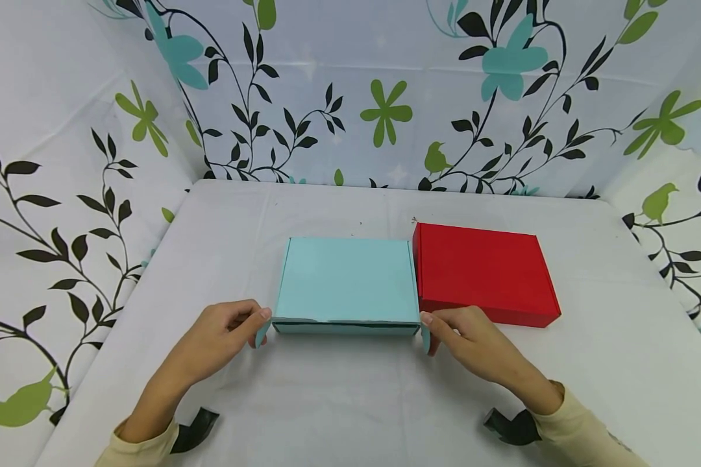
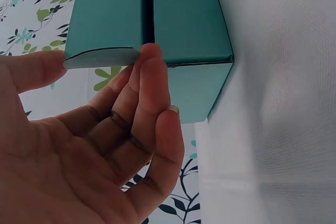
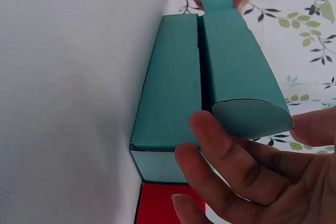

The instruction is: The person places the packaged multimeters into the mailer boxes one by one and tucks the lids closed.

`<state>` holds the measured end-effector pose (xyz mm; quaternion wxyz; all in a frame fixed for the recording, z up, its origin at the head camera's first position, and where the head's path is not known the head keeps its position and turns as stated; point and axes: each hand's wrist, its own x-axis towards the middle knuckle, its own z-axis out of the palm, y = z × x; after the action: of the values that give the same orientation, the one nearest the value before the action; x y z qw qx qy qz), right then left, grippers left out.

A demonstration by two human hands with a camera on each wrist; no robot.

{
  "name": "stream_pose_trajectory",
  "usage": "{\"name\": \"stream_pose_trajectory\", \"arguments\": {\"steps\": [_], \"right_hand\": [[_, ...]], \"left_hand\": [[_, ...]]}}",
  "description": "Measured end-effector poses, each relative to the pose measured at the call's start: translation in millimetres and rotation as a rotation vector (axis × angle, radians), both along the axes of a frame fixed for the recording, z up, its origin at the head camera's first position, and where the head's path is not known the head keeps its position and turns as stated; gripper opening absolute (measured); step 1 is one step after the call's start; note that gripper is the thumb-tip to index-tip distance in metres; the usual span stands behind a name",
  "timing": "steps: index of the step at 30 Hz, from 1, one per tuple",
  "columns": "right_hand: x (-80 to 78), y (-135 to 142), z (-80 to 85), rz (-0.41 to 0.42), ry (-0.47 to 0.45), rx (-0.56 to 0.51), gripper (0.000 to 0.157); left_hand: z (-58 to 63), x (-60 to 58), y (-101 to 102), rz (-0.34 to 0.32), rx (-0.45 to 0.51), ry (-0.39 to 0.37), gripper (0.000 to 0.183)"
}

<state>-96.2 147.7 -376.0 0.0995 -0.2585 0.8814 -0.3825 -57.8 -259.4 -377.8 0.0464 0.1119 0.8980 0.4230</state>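
Observation:
A light blue cardboard box [image 1: 347, 279] lies flat on the white table, its long front side facing me. Its lid is down on top, with a dark slit between the lid's front flap [image 2: 105, 11] and the box's front wall [image 2: 189, 17]. At the front left corner my left hand [image 1: 216, 337] holds the lid's rounded side tab [image 2: 105, 57] between thumb and fingers. My right hand [image 1: 473, 337] grips the matching tab [image 3: 252, 116] at the front right corner the same way. Both tabs stick out beyond the box's sides.
A closed red box [image 1: 485, 272] lies against the blue box's right side, slightly turned, just beyond my right hand. Patterned cloth [image 1: 327, 84] hangs behind and beside the white table [image 1: 350, 402]. Black straps [image 1: 195, 431] show at both sleeves.

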Motion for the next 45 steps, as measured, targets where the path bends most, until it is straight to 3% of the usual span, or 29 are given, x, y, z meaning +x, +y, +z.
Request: {"name": "stream_pose_trajectory", "arguments": {"steps": [10,18,31,45], "right_hand": [[0.5,1,-6.3,0.043,-0.041,0.001,0.038],[7.2,4,-12.1,0.054,-0.044,0.012,0.019],[13.7,1,-24.3,-0.026,-0.046,-0.028,0.022],[16.5,-4,-27.8,-0.111,-0.02,-0.04,0.02]], "left_hand": [[-0.5,1.0,1,-0.008,-0.035,-0.042,0.037],[0.3,6.7,3,-0.025,-0.083,-0.097,0.016],[-3.2,15.1,18,0.023,-0.153,-0.061,0.017],[-6.0,14.0,21,0.041,-0.174,-0.024,0.016]]}}
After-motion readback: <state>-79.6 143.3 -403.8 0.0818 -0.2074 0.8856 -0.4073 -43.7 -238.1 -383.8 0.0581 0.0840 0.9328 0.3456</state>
